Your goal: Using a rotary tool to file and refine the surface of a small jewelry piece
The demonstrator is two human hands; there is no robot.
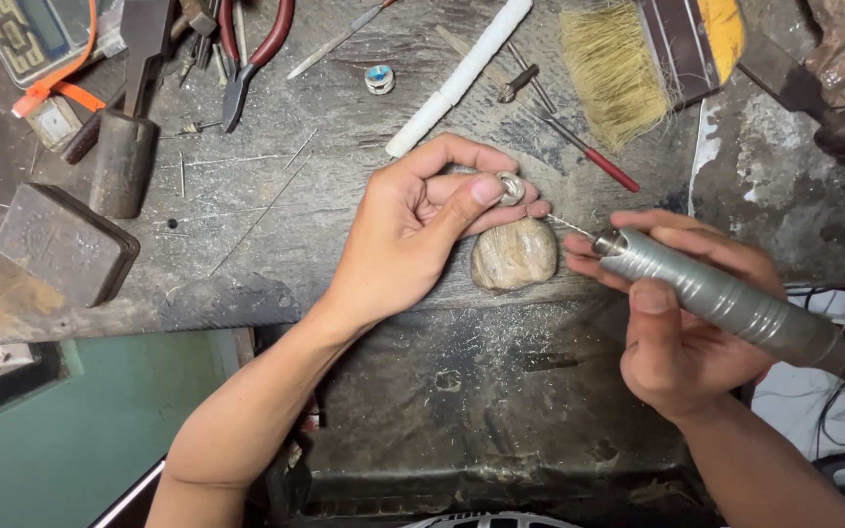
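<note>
Your left hand (pixel 413 235) pinches a small silver ring (pixel 511 187) between thumb and fingertips, holding it just above the rounded wooden bench peg (pixel 512 256) that juts from the edge of the workbench (pixel 276 215). Your right hand (pixel 682 323) is closed around a ribbed grey rotary handpiece (pixel 716 293), gripped like a thick pen, its thin bit (pixel 571 226) aimed at the ring and stopping just short of it.

To work this well, let the fingers that hold the ring rest down on the peg, so the piece cannot wander when the bit touches. Keep the pinch firm but clear of the spot you mean to work; your thumb sits very near the ring's face, so I would turn the ring rather than crowd the bit against the skin. Brace the heel of your right hand on the bench edge too, and bring the bit in lightly, at a shallow angle.

Further out, a second ring with a blue stone (pixel 379 79) lies up the bench, near a white rod (pixel 459 78). A bristle brush (pixel 616 70) lies to the right of it, red-handled pliers (pixel 251 59) to the left, and a dark steel block (pixel 66 244) sits well apart at the left edge.
</note>
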